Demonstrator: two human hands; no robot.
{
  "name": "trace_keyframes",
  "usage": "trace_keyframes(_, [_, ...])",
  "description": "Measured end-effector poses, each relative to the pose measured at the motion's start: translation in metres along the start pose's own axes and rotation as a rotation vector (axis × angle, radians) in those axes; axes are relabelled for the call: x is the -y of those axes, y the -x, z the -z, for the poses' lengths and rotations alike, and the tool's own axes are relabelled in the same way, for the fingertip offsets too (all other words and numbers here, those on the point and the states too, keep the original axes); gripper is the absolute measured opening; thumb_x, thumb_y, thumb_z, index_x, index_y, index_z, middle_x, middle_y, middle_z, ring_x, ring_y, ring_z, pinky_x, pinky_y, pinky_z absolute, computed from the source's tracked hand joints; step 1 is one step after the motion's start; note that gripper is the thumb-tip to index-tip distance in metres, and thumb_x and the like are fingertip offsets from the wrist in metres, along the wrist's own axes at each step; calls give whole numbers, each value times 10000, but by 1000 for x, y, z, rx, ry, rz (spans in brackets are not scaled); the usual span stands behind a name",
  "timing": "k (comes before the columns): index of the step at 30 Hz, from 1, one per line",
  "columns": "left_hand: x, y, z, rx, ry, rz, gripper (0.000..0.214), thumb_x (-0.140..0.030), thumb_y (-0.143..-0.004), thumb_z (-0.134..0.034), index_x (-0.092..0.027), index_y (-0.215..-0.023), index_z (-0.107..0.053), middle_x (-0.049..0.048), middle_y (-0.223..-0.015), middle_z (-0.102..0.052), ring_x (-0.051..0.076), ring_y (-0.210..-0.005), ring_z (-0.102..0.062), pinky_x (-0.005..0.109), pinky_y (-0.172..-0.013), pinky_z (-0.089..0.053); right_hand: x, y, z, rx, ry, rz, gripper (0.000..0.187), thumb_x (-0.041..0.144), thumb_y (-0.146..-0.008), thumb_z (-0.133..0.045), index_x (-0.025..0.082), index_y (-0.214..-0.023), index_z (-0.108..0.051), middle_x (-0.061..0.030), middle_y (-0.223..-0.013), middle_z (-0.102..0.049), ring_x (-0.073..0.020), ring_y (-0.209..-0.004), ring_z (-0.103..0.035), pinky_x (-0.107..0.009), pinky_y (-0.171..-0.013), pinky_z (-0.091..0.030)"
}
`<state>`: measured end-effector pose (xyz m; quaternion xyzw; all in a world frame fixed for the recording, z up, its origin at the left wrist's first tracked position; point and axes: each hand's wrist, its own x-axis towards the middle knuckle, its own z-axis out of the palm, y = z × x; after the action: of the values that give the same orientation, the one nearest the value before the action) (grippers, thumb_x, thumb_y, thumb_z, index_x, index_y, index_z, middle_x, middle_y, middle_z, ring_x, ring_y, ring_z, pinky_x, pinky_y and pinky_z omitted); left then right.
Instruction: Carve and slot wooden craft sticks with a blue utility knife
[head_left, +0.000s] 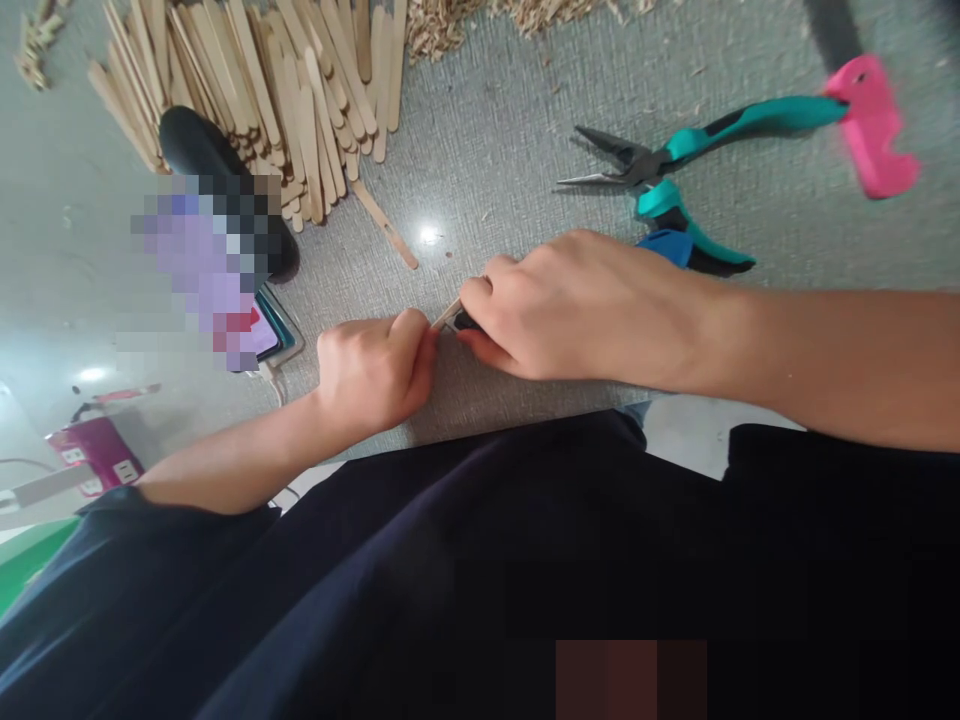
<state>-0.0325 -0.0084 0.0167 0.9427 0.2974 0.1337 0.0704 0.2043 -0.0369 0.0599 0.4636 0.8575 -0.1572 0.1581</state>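
My left hand (pixel 375 365) is closed in a pinch on a wooden craft stick (pixel 448 312), most of it hidden by the fingers. Against that stick, my right hand (pixel 555 305) is closed around a cutter knife whose dark front end (pixel 465 321) shows by the thumb. A blue piece (pixel 666 245) shows beyond the right wrist; whether it belongs to the knife, I cannot tell. One loose craft stick (pixel 384 224) with a notch in it lies just past my hands. Beyond it is a big pile of craft sticks (pixel 240 75).
Open needle-nose pliers (pixel 649 168) and a pink-handled tool (pixel 870 125) lie to the right. At left, a black case (pixel 217 180) props a phone (pixel 262 335) with a cable. Wood shavings (pixel 442 25) lie at the back. A purple power socket (pixel 97 455) sits far left.
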Motion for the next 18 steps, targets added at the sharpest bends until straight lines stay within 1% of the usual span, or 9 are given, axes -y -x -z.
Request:
trace_keyframes(5, [-1,0,0,4,-16,6,369,-286,-1098,-521,-210,-742,-583,-17,-517,-512,110,-451,-340,308,-533,-158,-3,-1,3,14,-25,15,504,398,-1184,-375,99,-1186,-782,-192,-933,-806,-259,-702,-616,-379,-651,-270])
trace_keyframes(9, [-1,0,0,22,-27,11,398,-317,-1115,-497,-213,-738,-575,-18,-518,-504,111,-454,-350,307,-535,-166,-4,-2,3,11,-34,5,509,417,-1193,-382,103,-1181,-783,-186,-924,-806,-264,-699,-628,-378,-646,-262])
trace_keyframes(13, [0,0,0,22,6,5,391,-318,-1118,-508,-217,-745,-565,-13,-533,-515,119,-462,-377,316,-541,-154,-3,-1,2,-14,-63,-11,491,407,-1196,-402,95,-1179,-781,-188,-926,-812,-261,-707,-641,-378,-651,-260])
trace_keyframes(18, [2,-2,0,65,40,13,387,-328,-1122,-510,-221,-755,-565,-20,-531,-482,118,-464,-338,320,-551,-123,-1,0,2,-34,-80,-22,455,369,-1192,-420,90,-1177,-779,-189,-930,-815,-253,-703,-641,-379,-656,-261])
